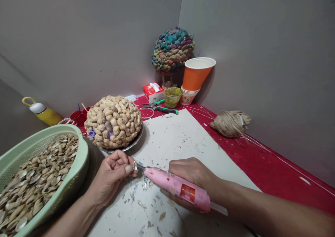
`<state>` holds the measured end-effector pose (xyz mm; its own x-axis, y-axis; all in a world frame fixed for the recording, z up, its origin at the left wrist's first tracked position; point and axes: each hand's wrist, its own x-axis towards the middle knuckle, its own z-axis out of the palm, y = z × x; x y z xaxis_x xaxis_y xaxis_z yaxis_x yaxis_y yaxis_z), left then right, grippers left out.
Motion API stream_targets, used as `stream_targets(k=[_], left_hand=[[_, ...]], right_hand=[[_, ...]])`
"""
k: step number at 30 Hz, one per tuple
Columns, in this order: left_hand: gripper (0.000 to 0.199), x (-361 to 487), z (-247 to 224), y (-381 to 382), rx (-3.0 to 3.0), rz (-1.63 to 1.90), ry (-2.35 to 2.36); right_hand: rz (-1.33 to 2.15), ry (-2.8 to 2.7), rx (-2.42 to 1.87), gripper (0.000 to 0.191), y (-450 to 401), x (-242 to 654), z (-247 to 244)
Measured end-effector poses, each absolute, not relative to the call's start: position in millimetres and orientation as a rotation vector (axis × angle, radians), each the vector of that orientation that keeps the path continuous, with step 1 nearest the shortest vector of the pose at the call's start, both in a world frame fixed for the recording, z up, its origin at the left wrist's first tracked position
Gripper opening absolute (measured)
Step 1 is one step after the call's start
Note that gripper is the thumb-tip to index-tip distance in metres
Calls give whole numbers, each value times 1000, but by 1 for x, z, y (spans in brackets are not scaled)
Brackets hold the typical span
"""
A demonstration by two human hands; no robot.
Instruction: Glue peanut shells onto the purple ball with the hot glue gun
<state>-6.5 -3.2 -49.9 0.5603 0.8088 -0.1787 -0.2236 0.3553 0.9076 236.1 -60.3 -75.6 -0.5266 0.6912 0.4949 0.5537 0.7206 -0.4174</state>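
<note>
My left hand (115,169) pinches a small pale piece of peanut shell (135,166) between thumb and fingertips. A pink hot glue gun (172,183) is gripped in my right hand (193,174), its nozzle at the shell piece and a clear glue stick (219,209) poking out of its rear. Just beyond my left hand, a ball covered in peanut shells (115,122) rests on a metal dish (131,146); purple patches show between some shells. At the left, a green plastic basket (83,150) holds many loose shell halves.
Glue-spotted white board (167,136) covers part of the red tabletop (243,157). Farther back are pliers (166,109), a cup of yellow-green stuff (172,97), a red box (153,91), orange paper cup (196,75) and colored shell tree (172,50). Twine (230,123) lies right, a yellow bottle (45,113) left.
</note>
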Motion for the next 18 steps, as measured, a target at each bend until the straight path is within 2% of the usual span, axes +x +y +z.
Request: stream_targets(k=[18], left_hand=[[20, -6, -48, -3, 976, 757, 726]], right_hand=[[257, -2267, -916, 29, -60, 235, -76]])
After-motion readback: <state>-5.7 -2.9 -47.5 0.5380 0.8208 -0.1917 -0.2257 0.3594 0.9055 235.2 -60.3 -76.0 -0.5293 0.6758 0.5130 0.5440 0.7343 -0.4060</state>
